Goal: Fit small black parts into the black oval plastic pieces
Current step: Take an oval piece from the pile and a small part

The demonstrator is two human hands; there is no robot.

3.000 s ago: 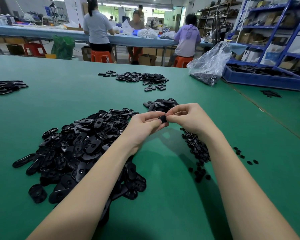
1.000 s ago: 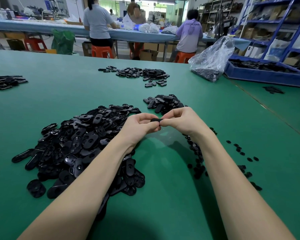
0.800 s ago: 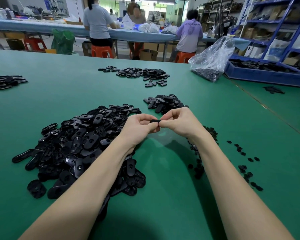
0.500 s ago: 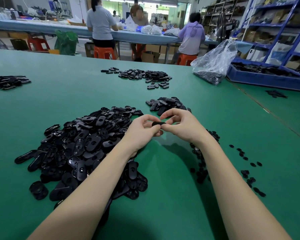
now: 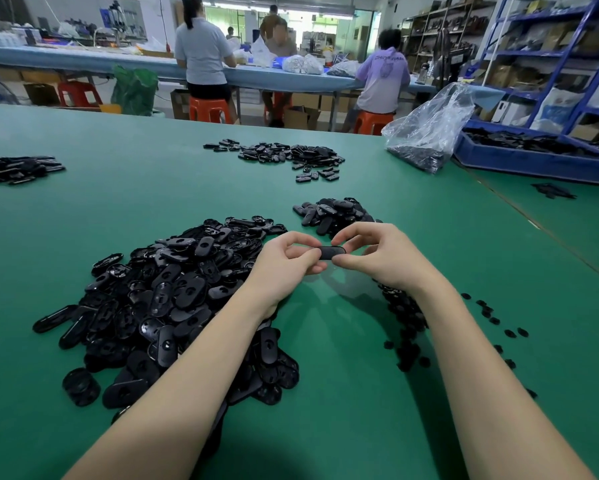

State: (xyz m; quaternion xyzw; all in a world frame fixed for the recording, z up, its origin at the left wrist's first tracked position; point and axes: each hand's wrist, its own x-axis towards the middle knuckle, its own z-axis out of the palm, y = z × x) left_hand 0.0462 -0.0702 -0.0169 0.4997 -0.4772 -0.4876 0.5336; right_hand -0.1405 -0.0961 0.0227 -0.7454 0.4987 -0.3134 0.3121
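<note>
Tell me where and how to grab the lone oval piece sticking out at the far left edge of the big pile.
Pinch that oval piece across its narrow width, near the middle, coming from above. It lies flat on the green table with its long sides clear of the pile, so fingers should fit on both. Its thin, rounded ends would likely slip. Both hands currently hold another piece.

Scene evenly and brightly lit from overhead — the far doorway [image 5: 325, 20] is overexposed. Soft shadows are cast on the green table [image 5: 152, 202] beneath both forearms. A dull sheen is seen on the plastic bag [image 5: 429, 129]. Wide-angle bending is noted at the edges — background slightly soft.
</note>
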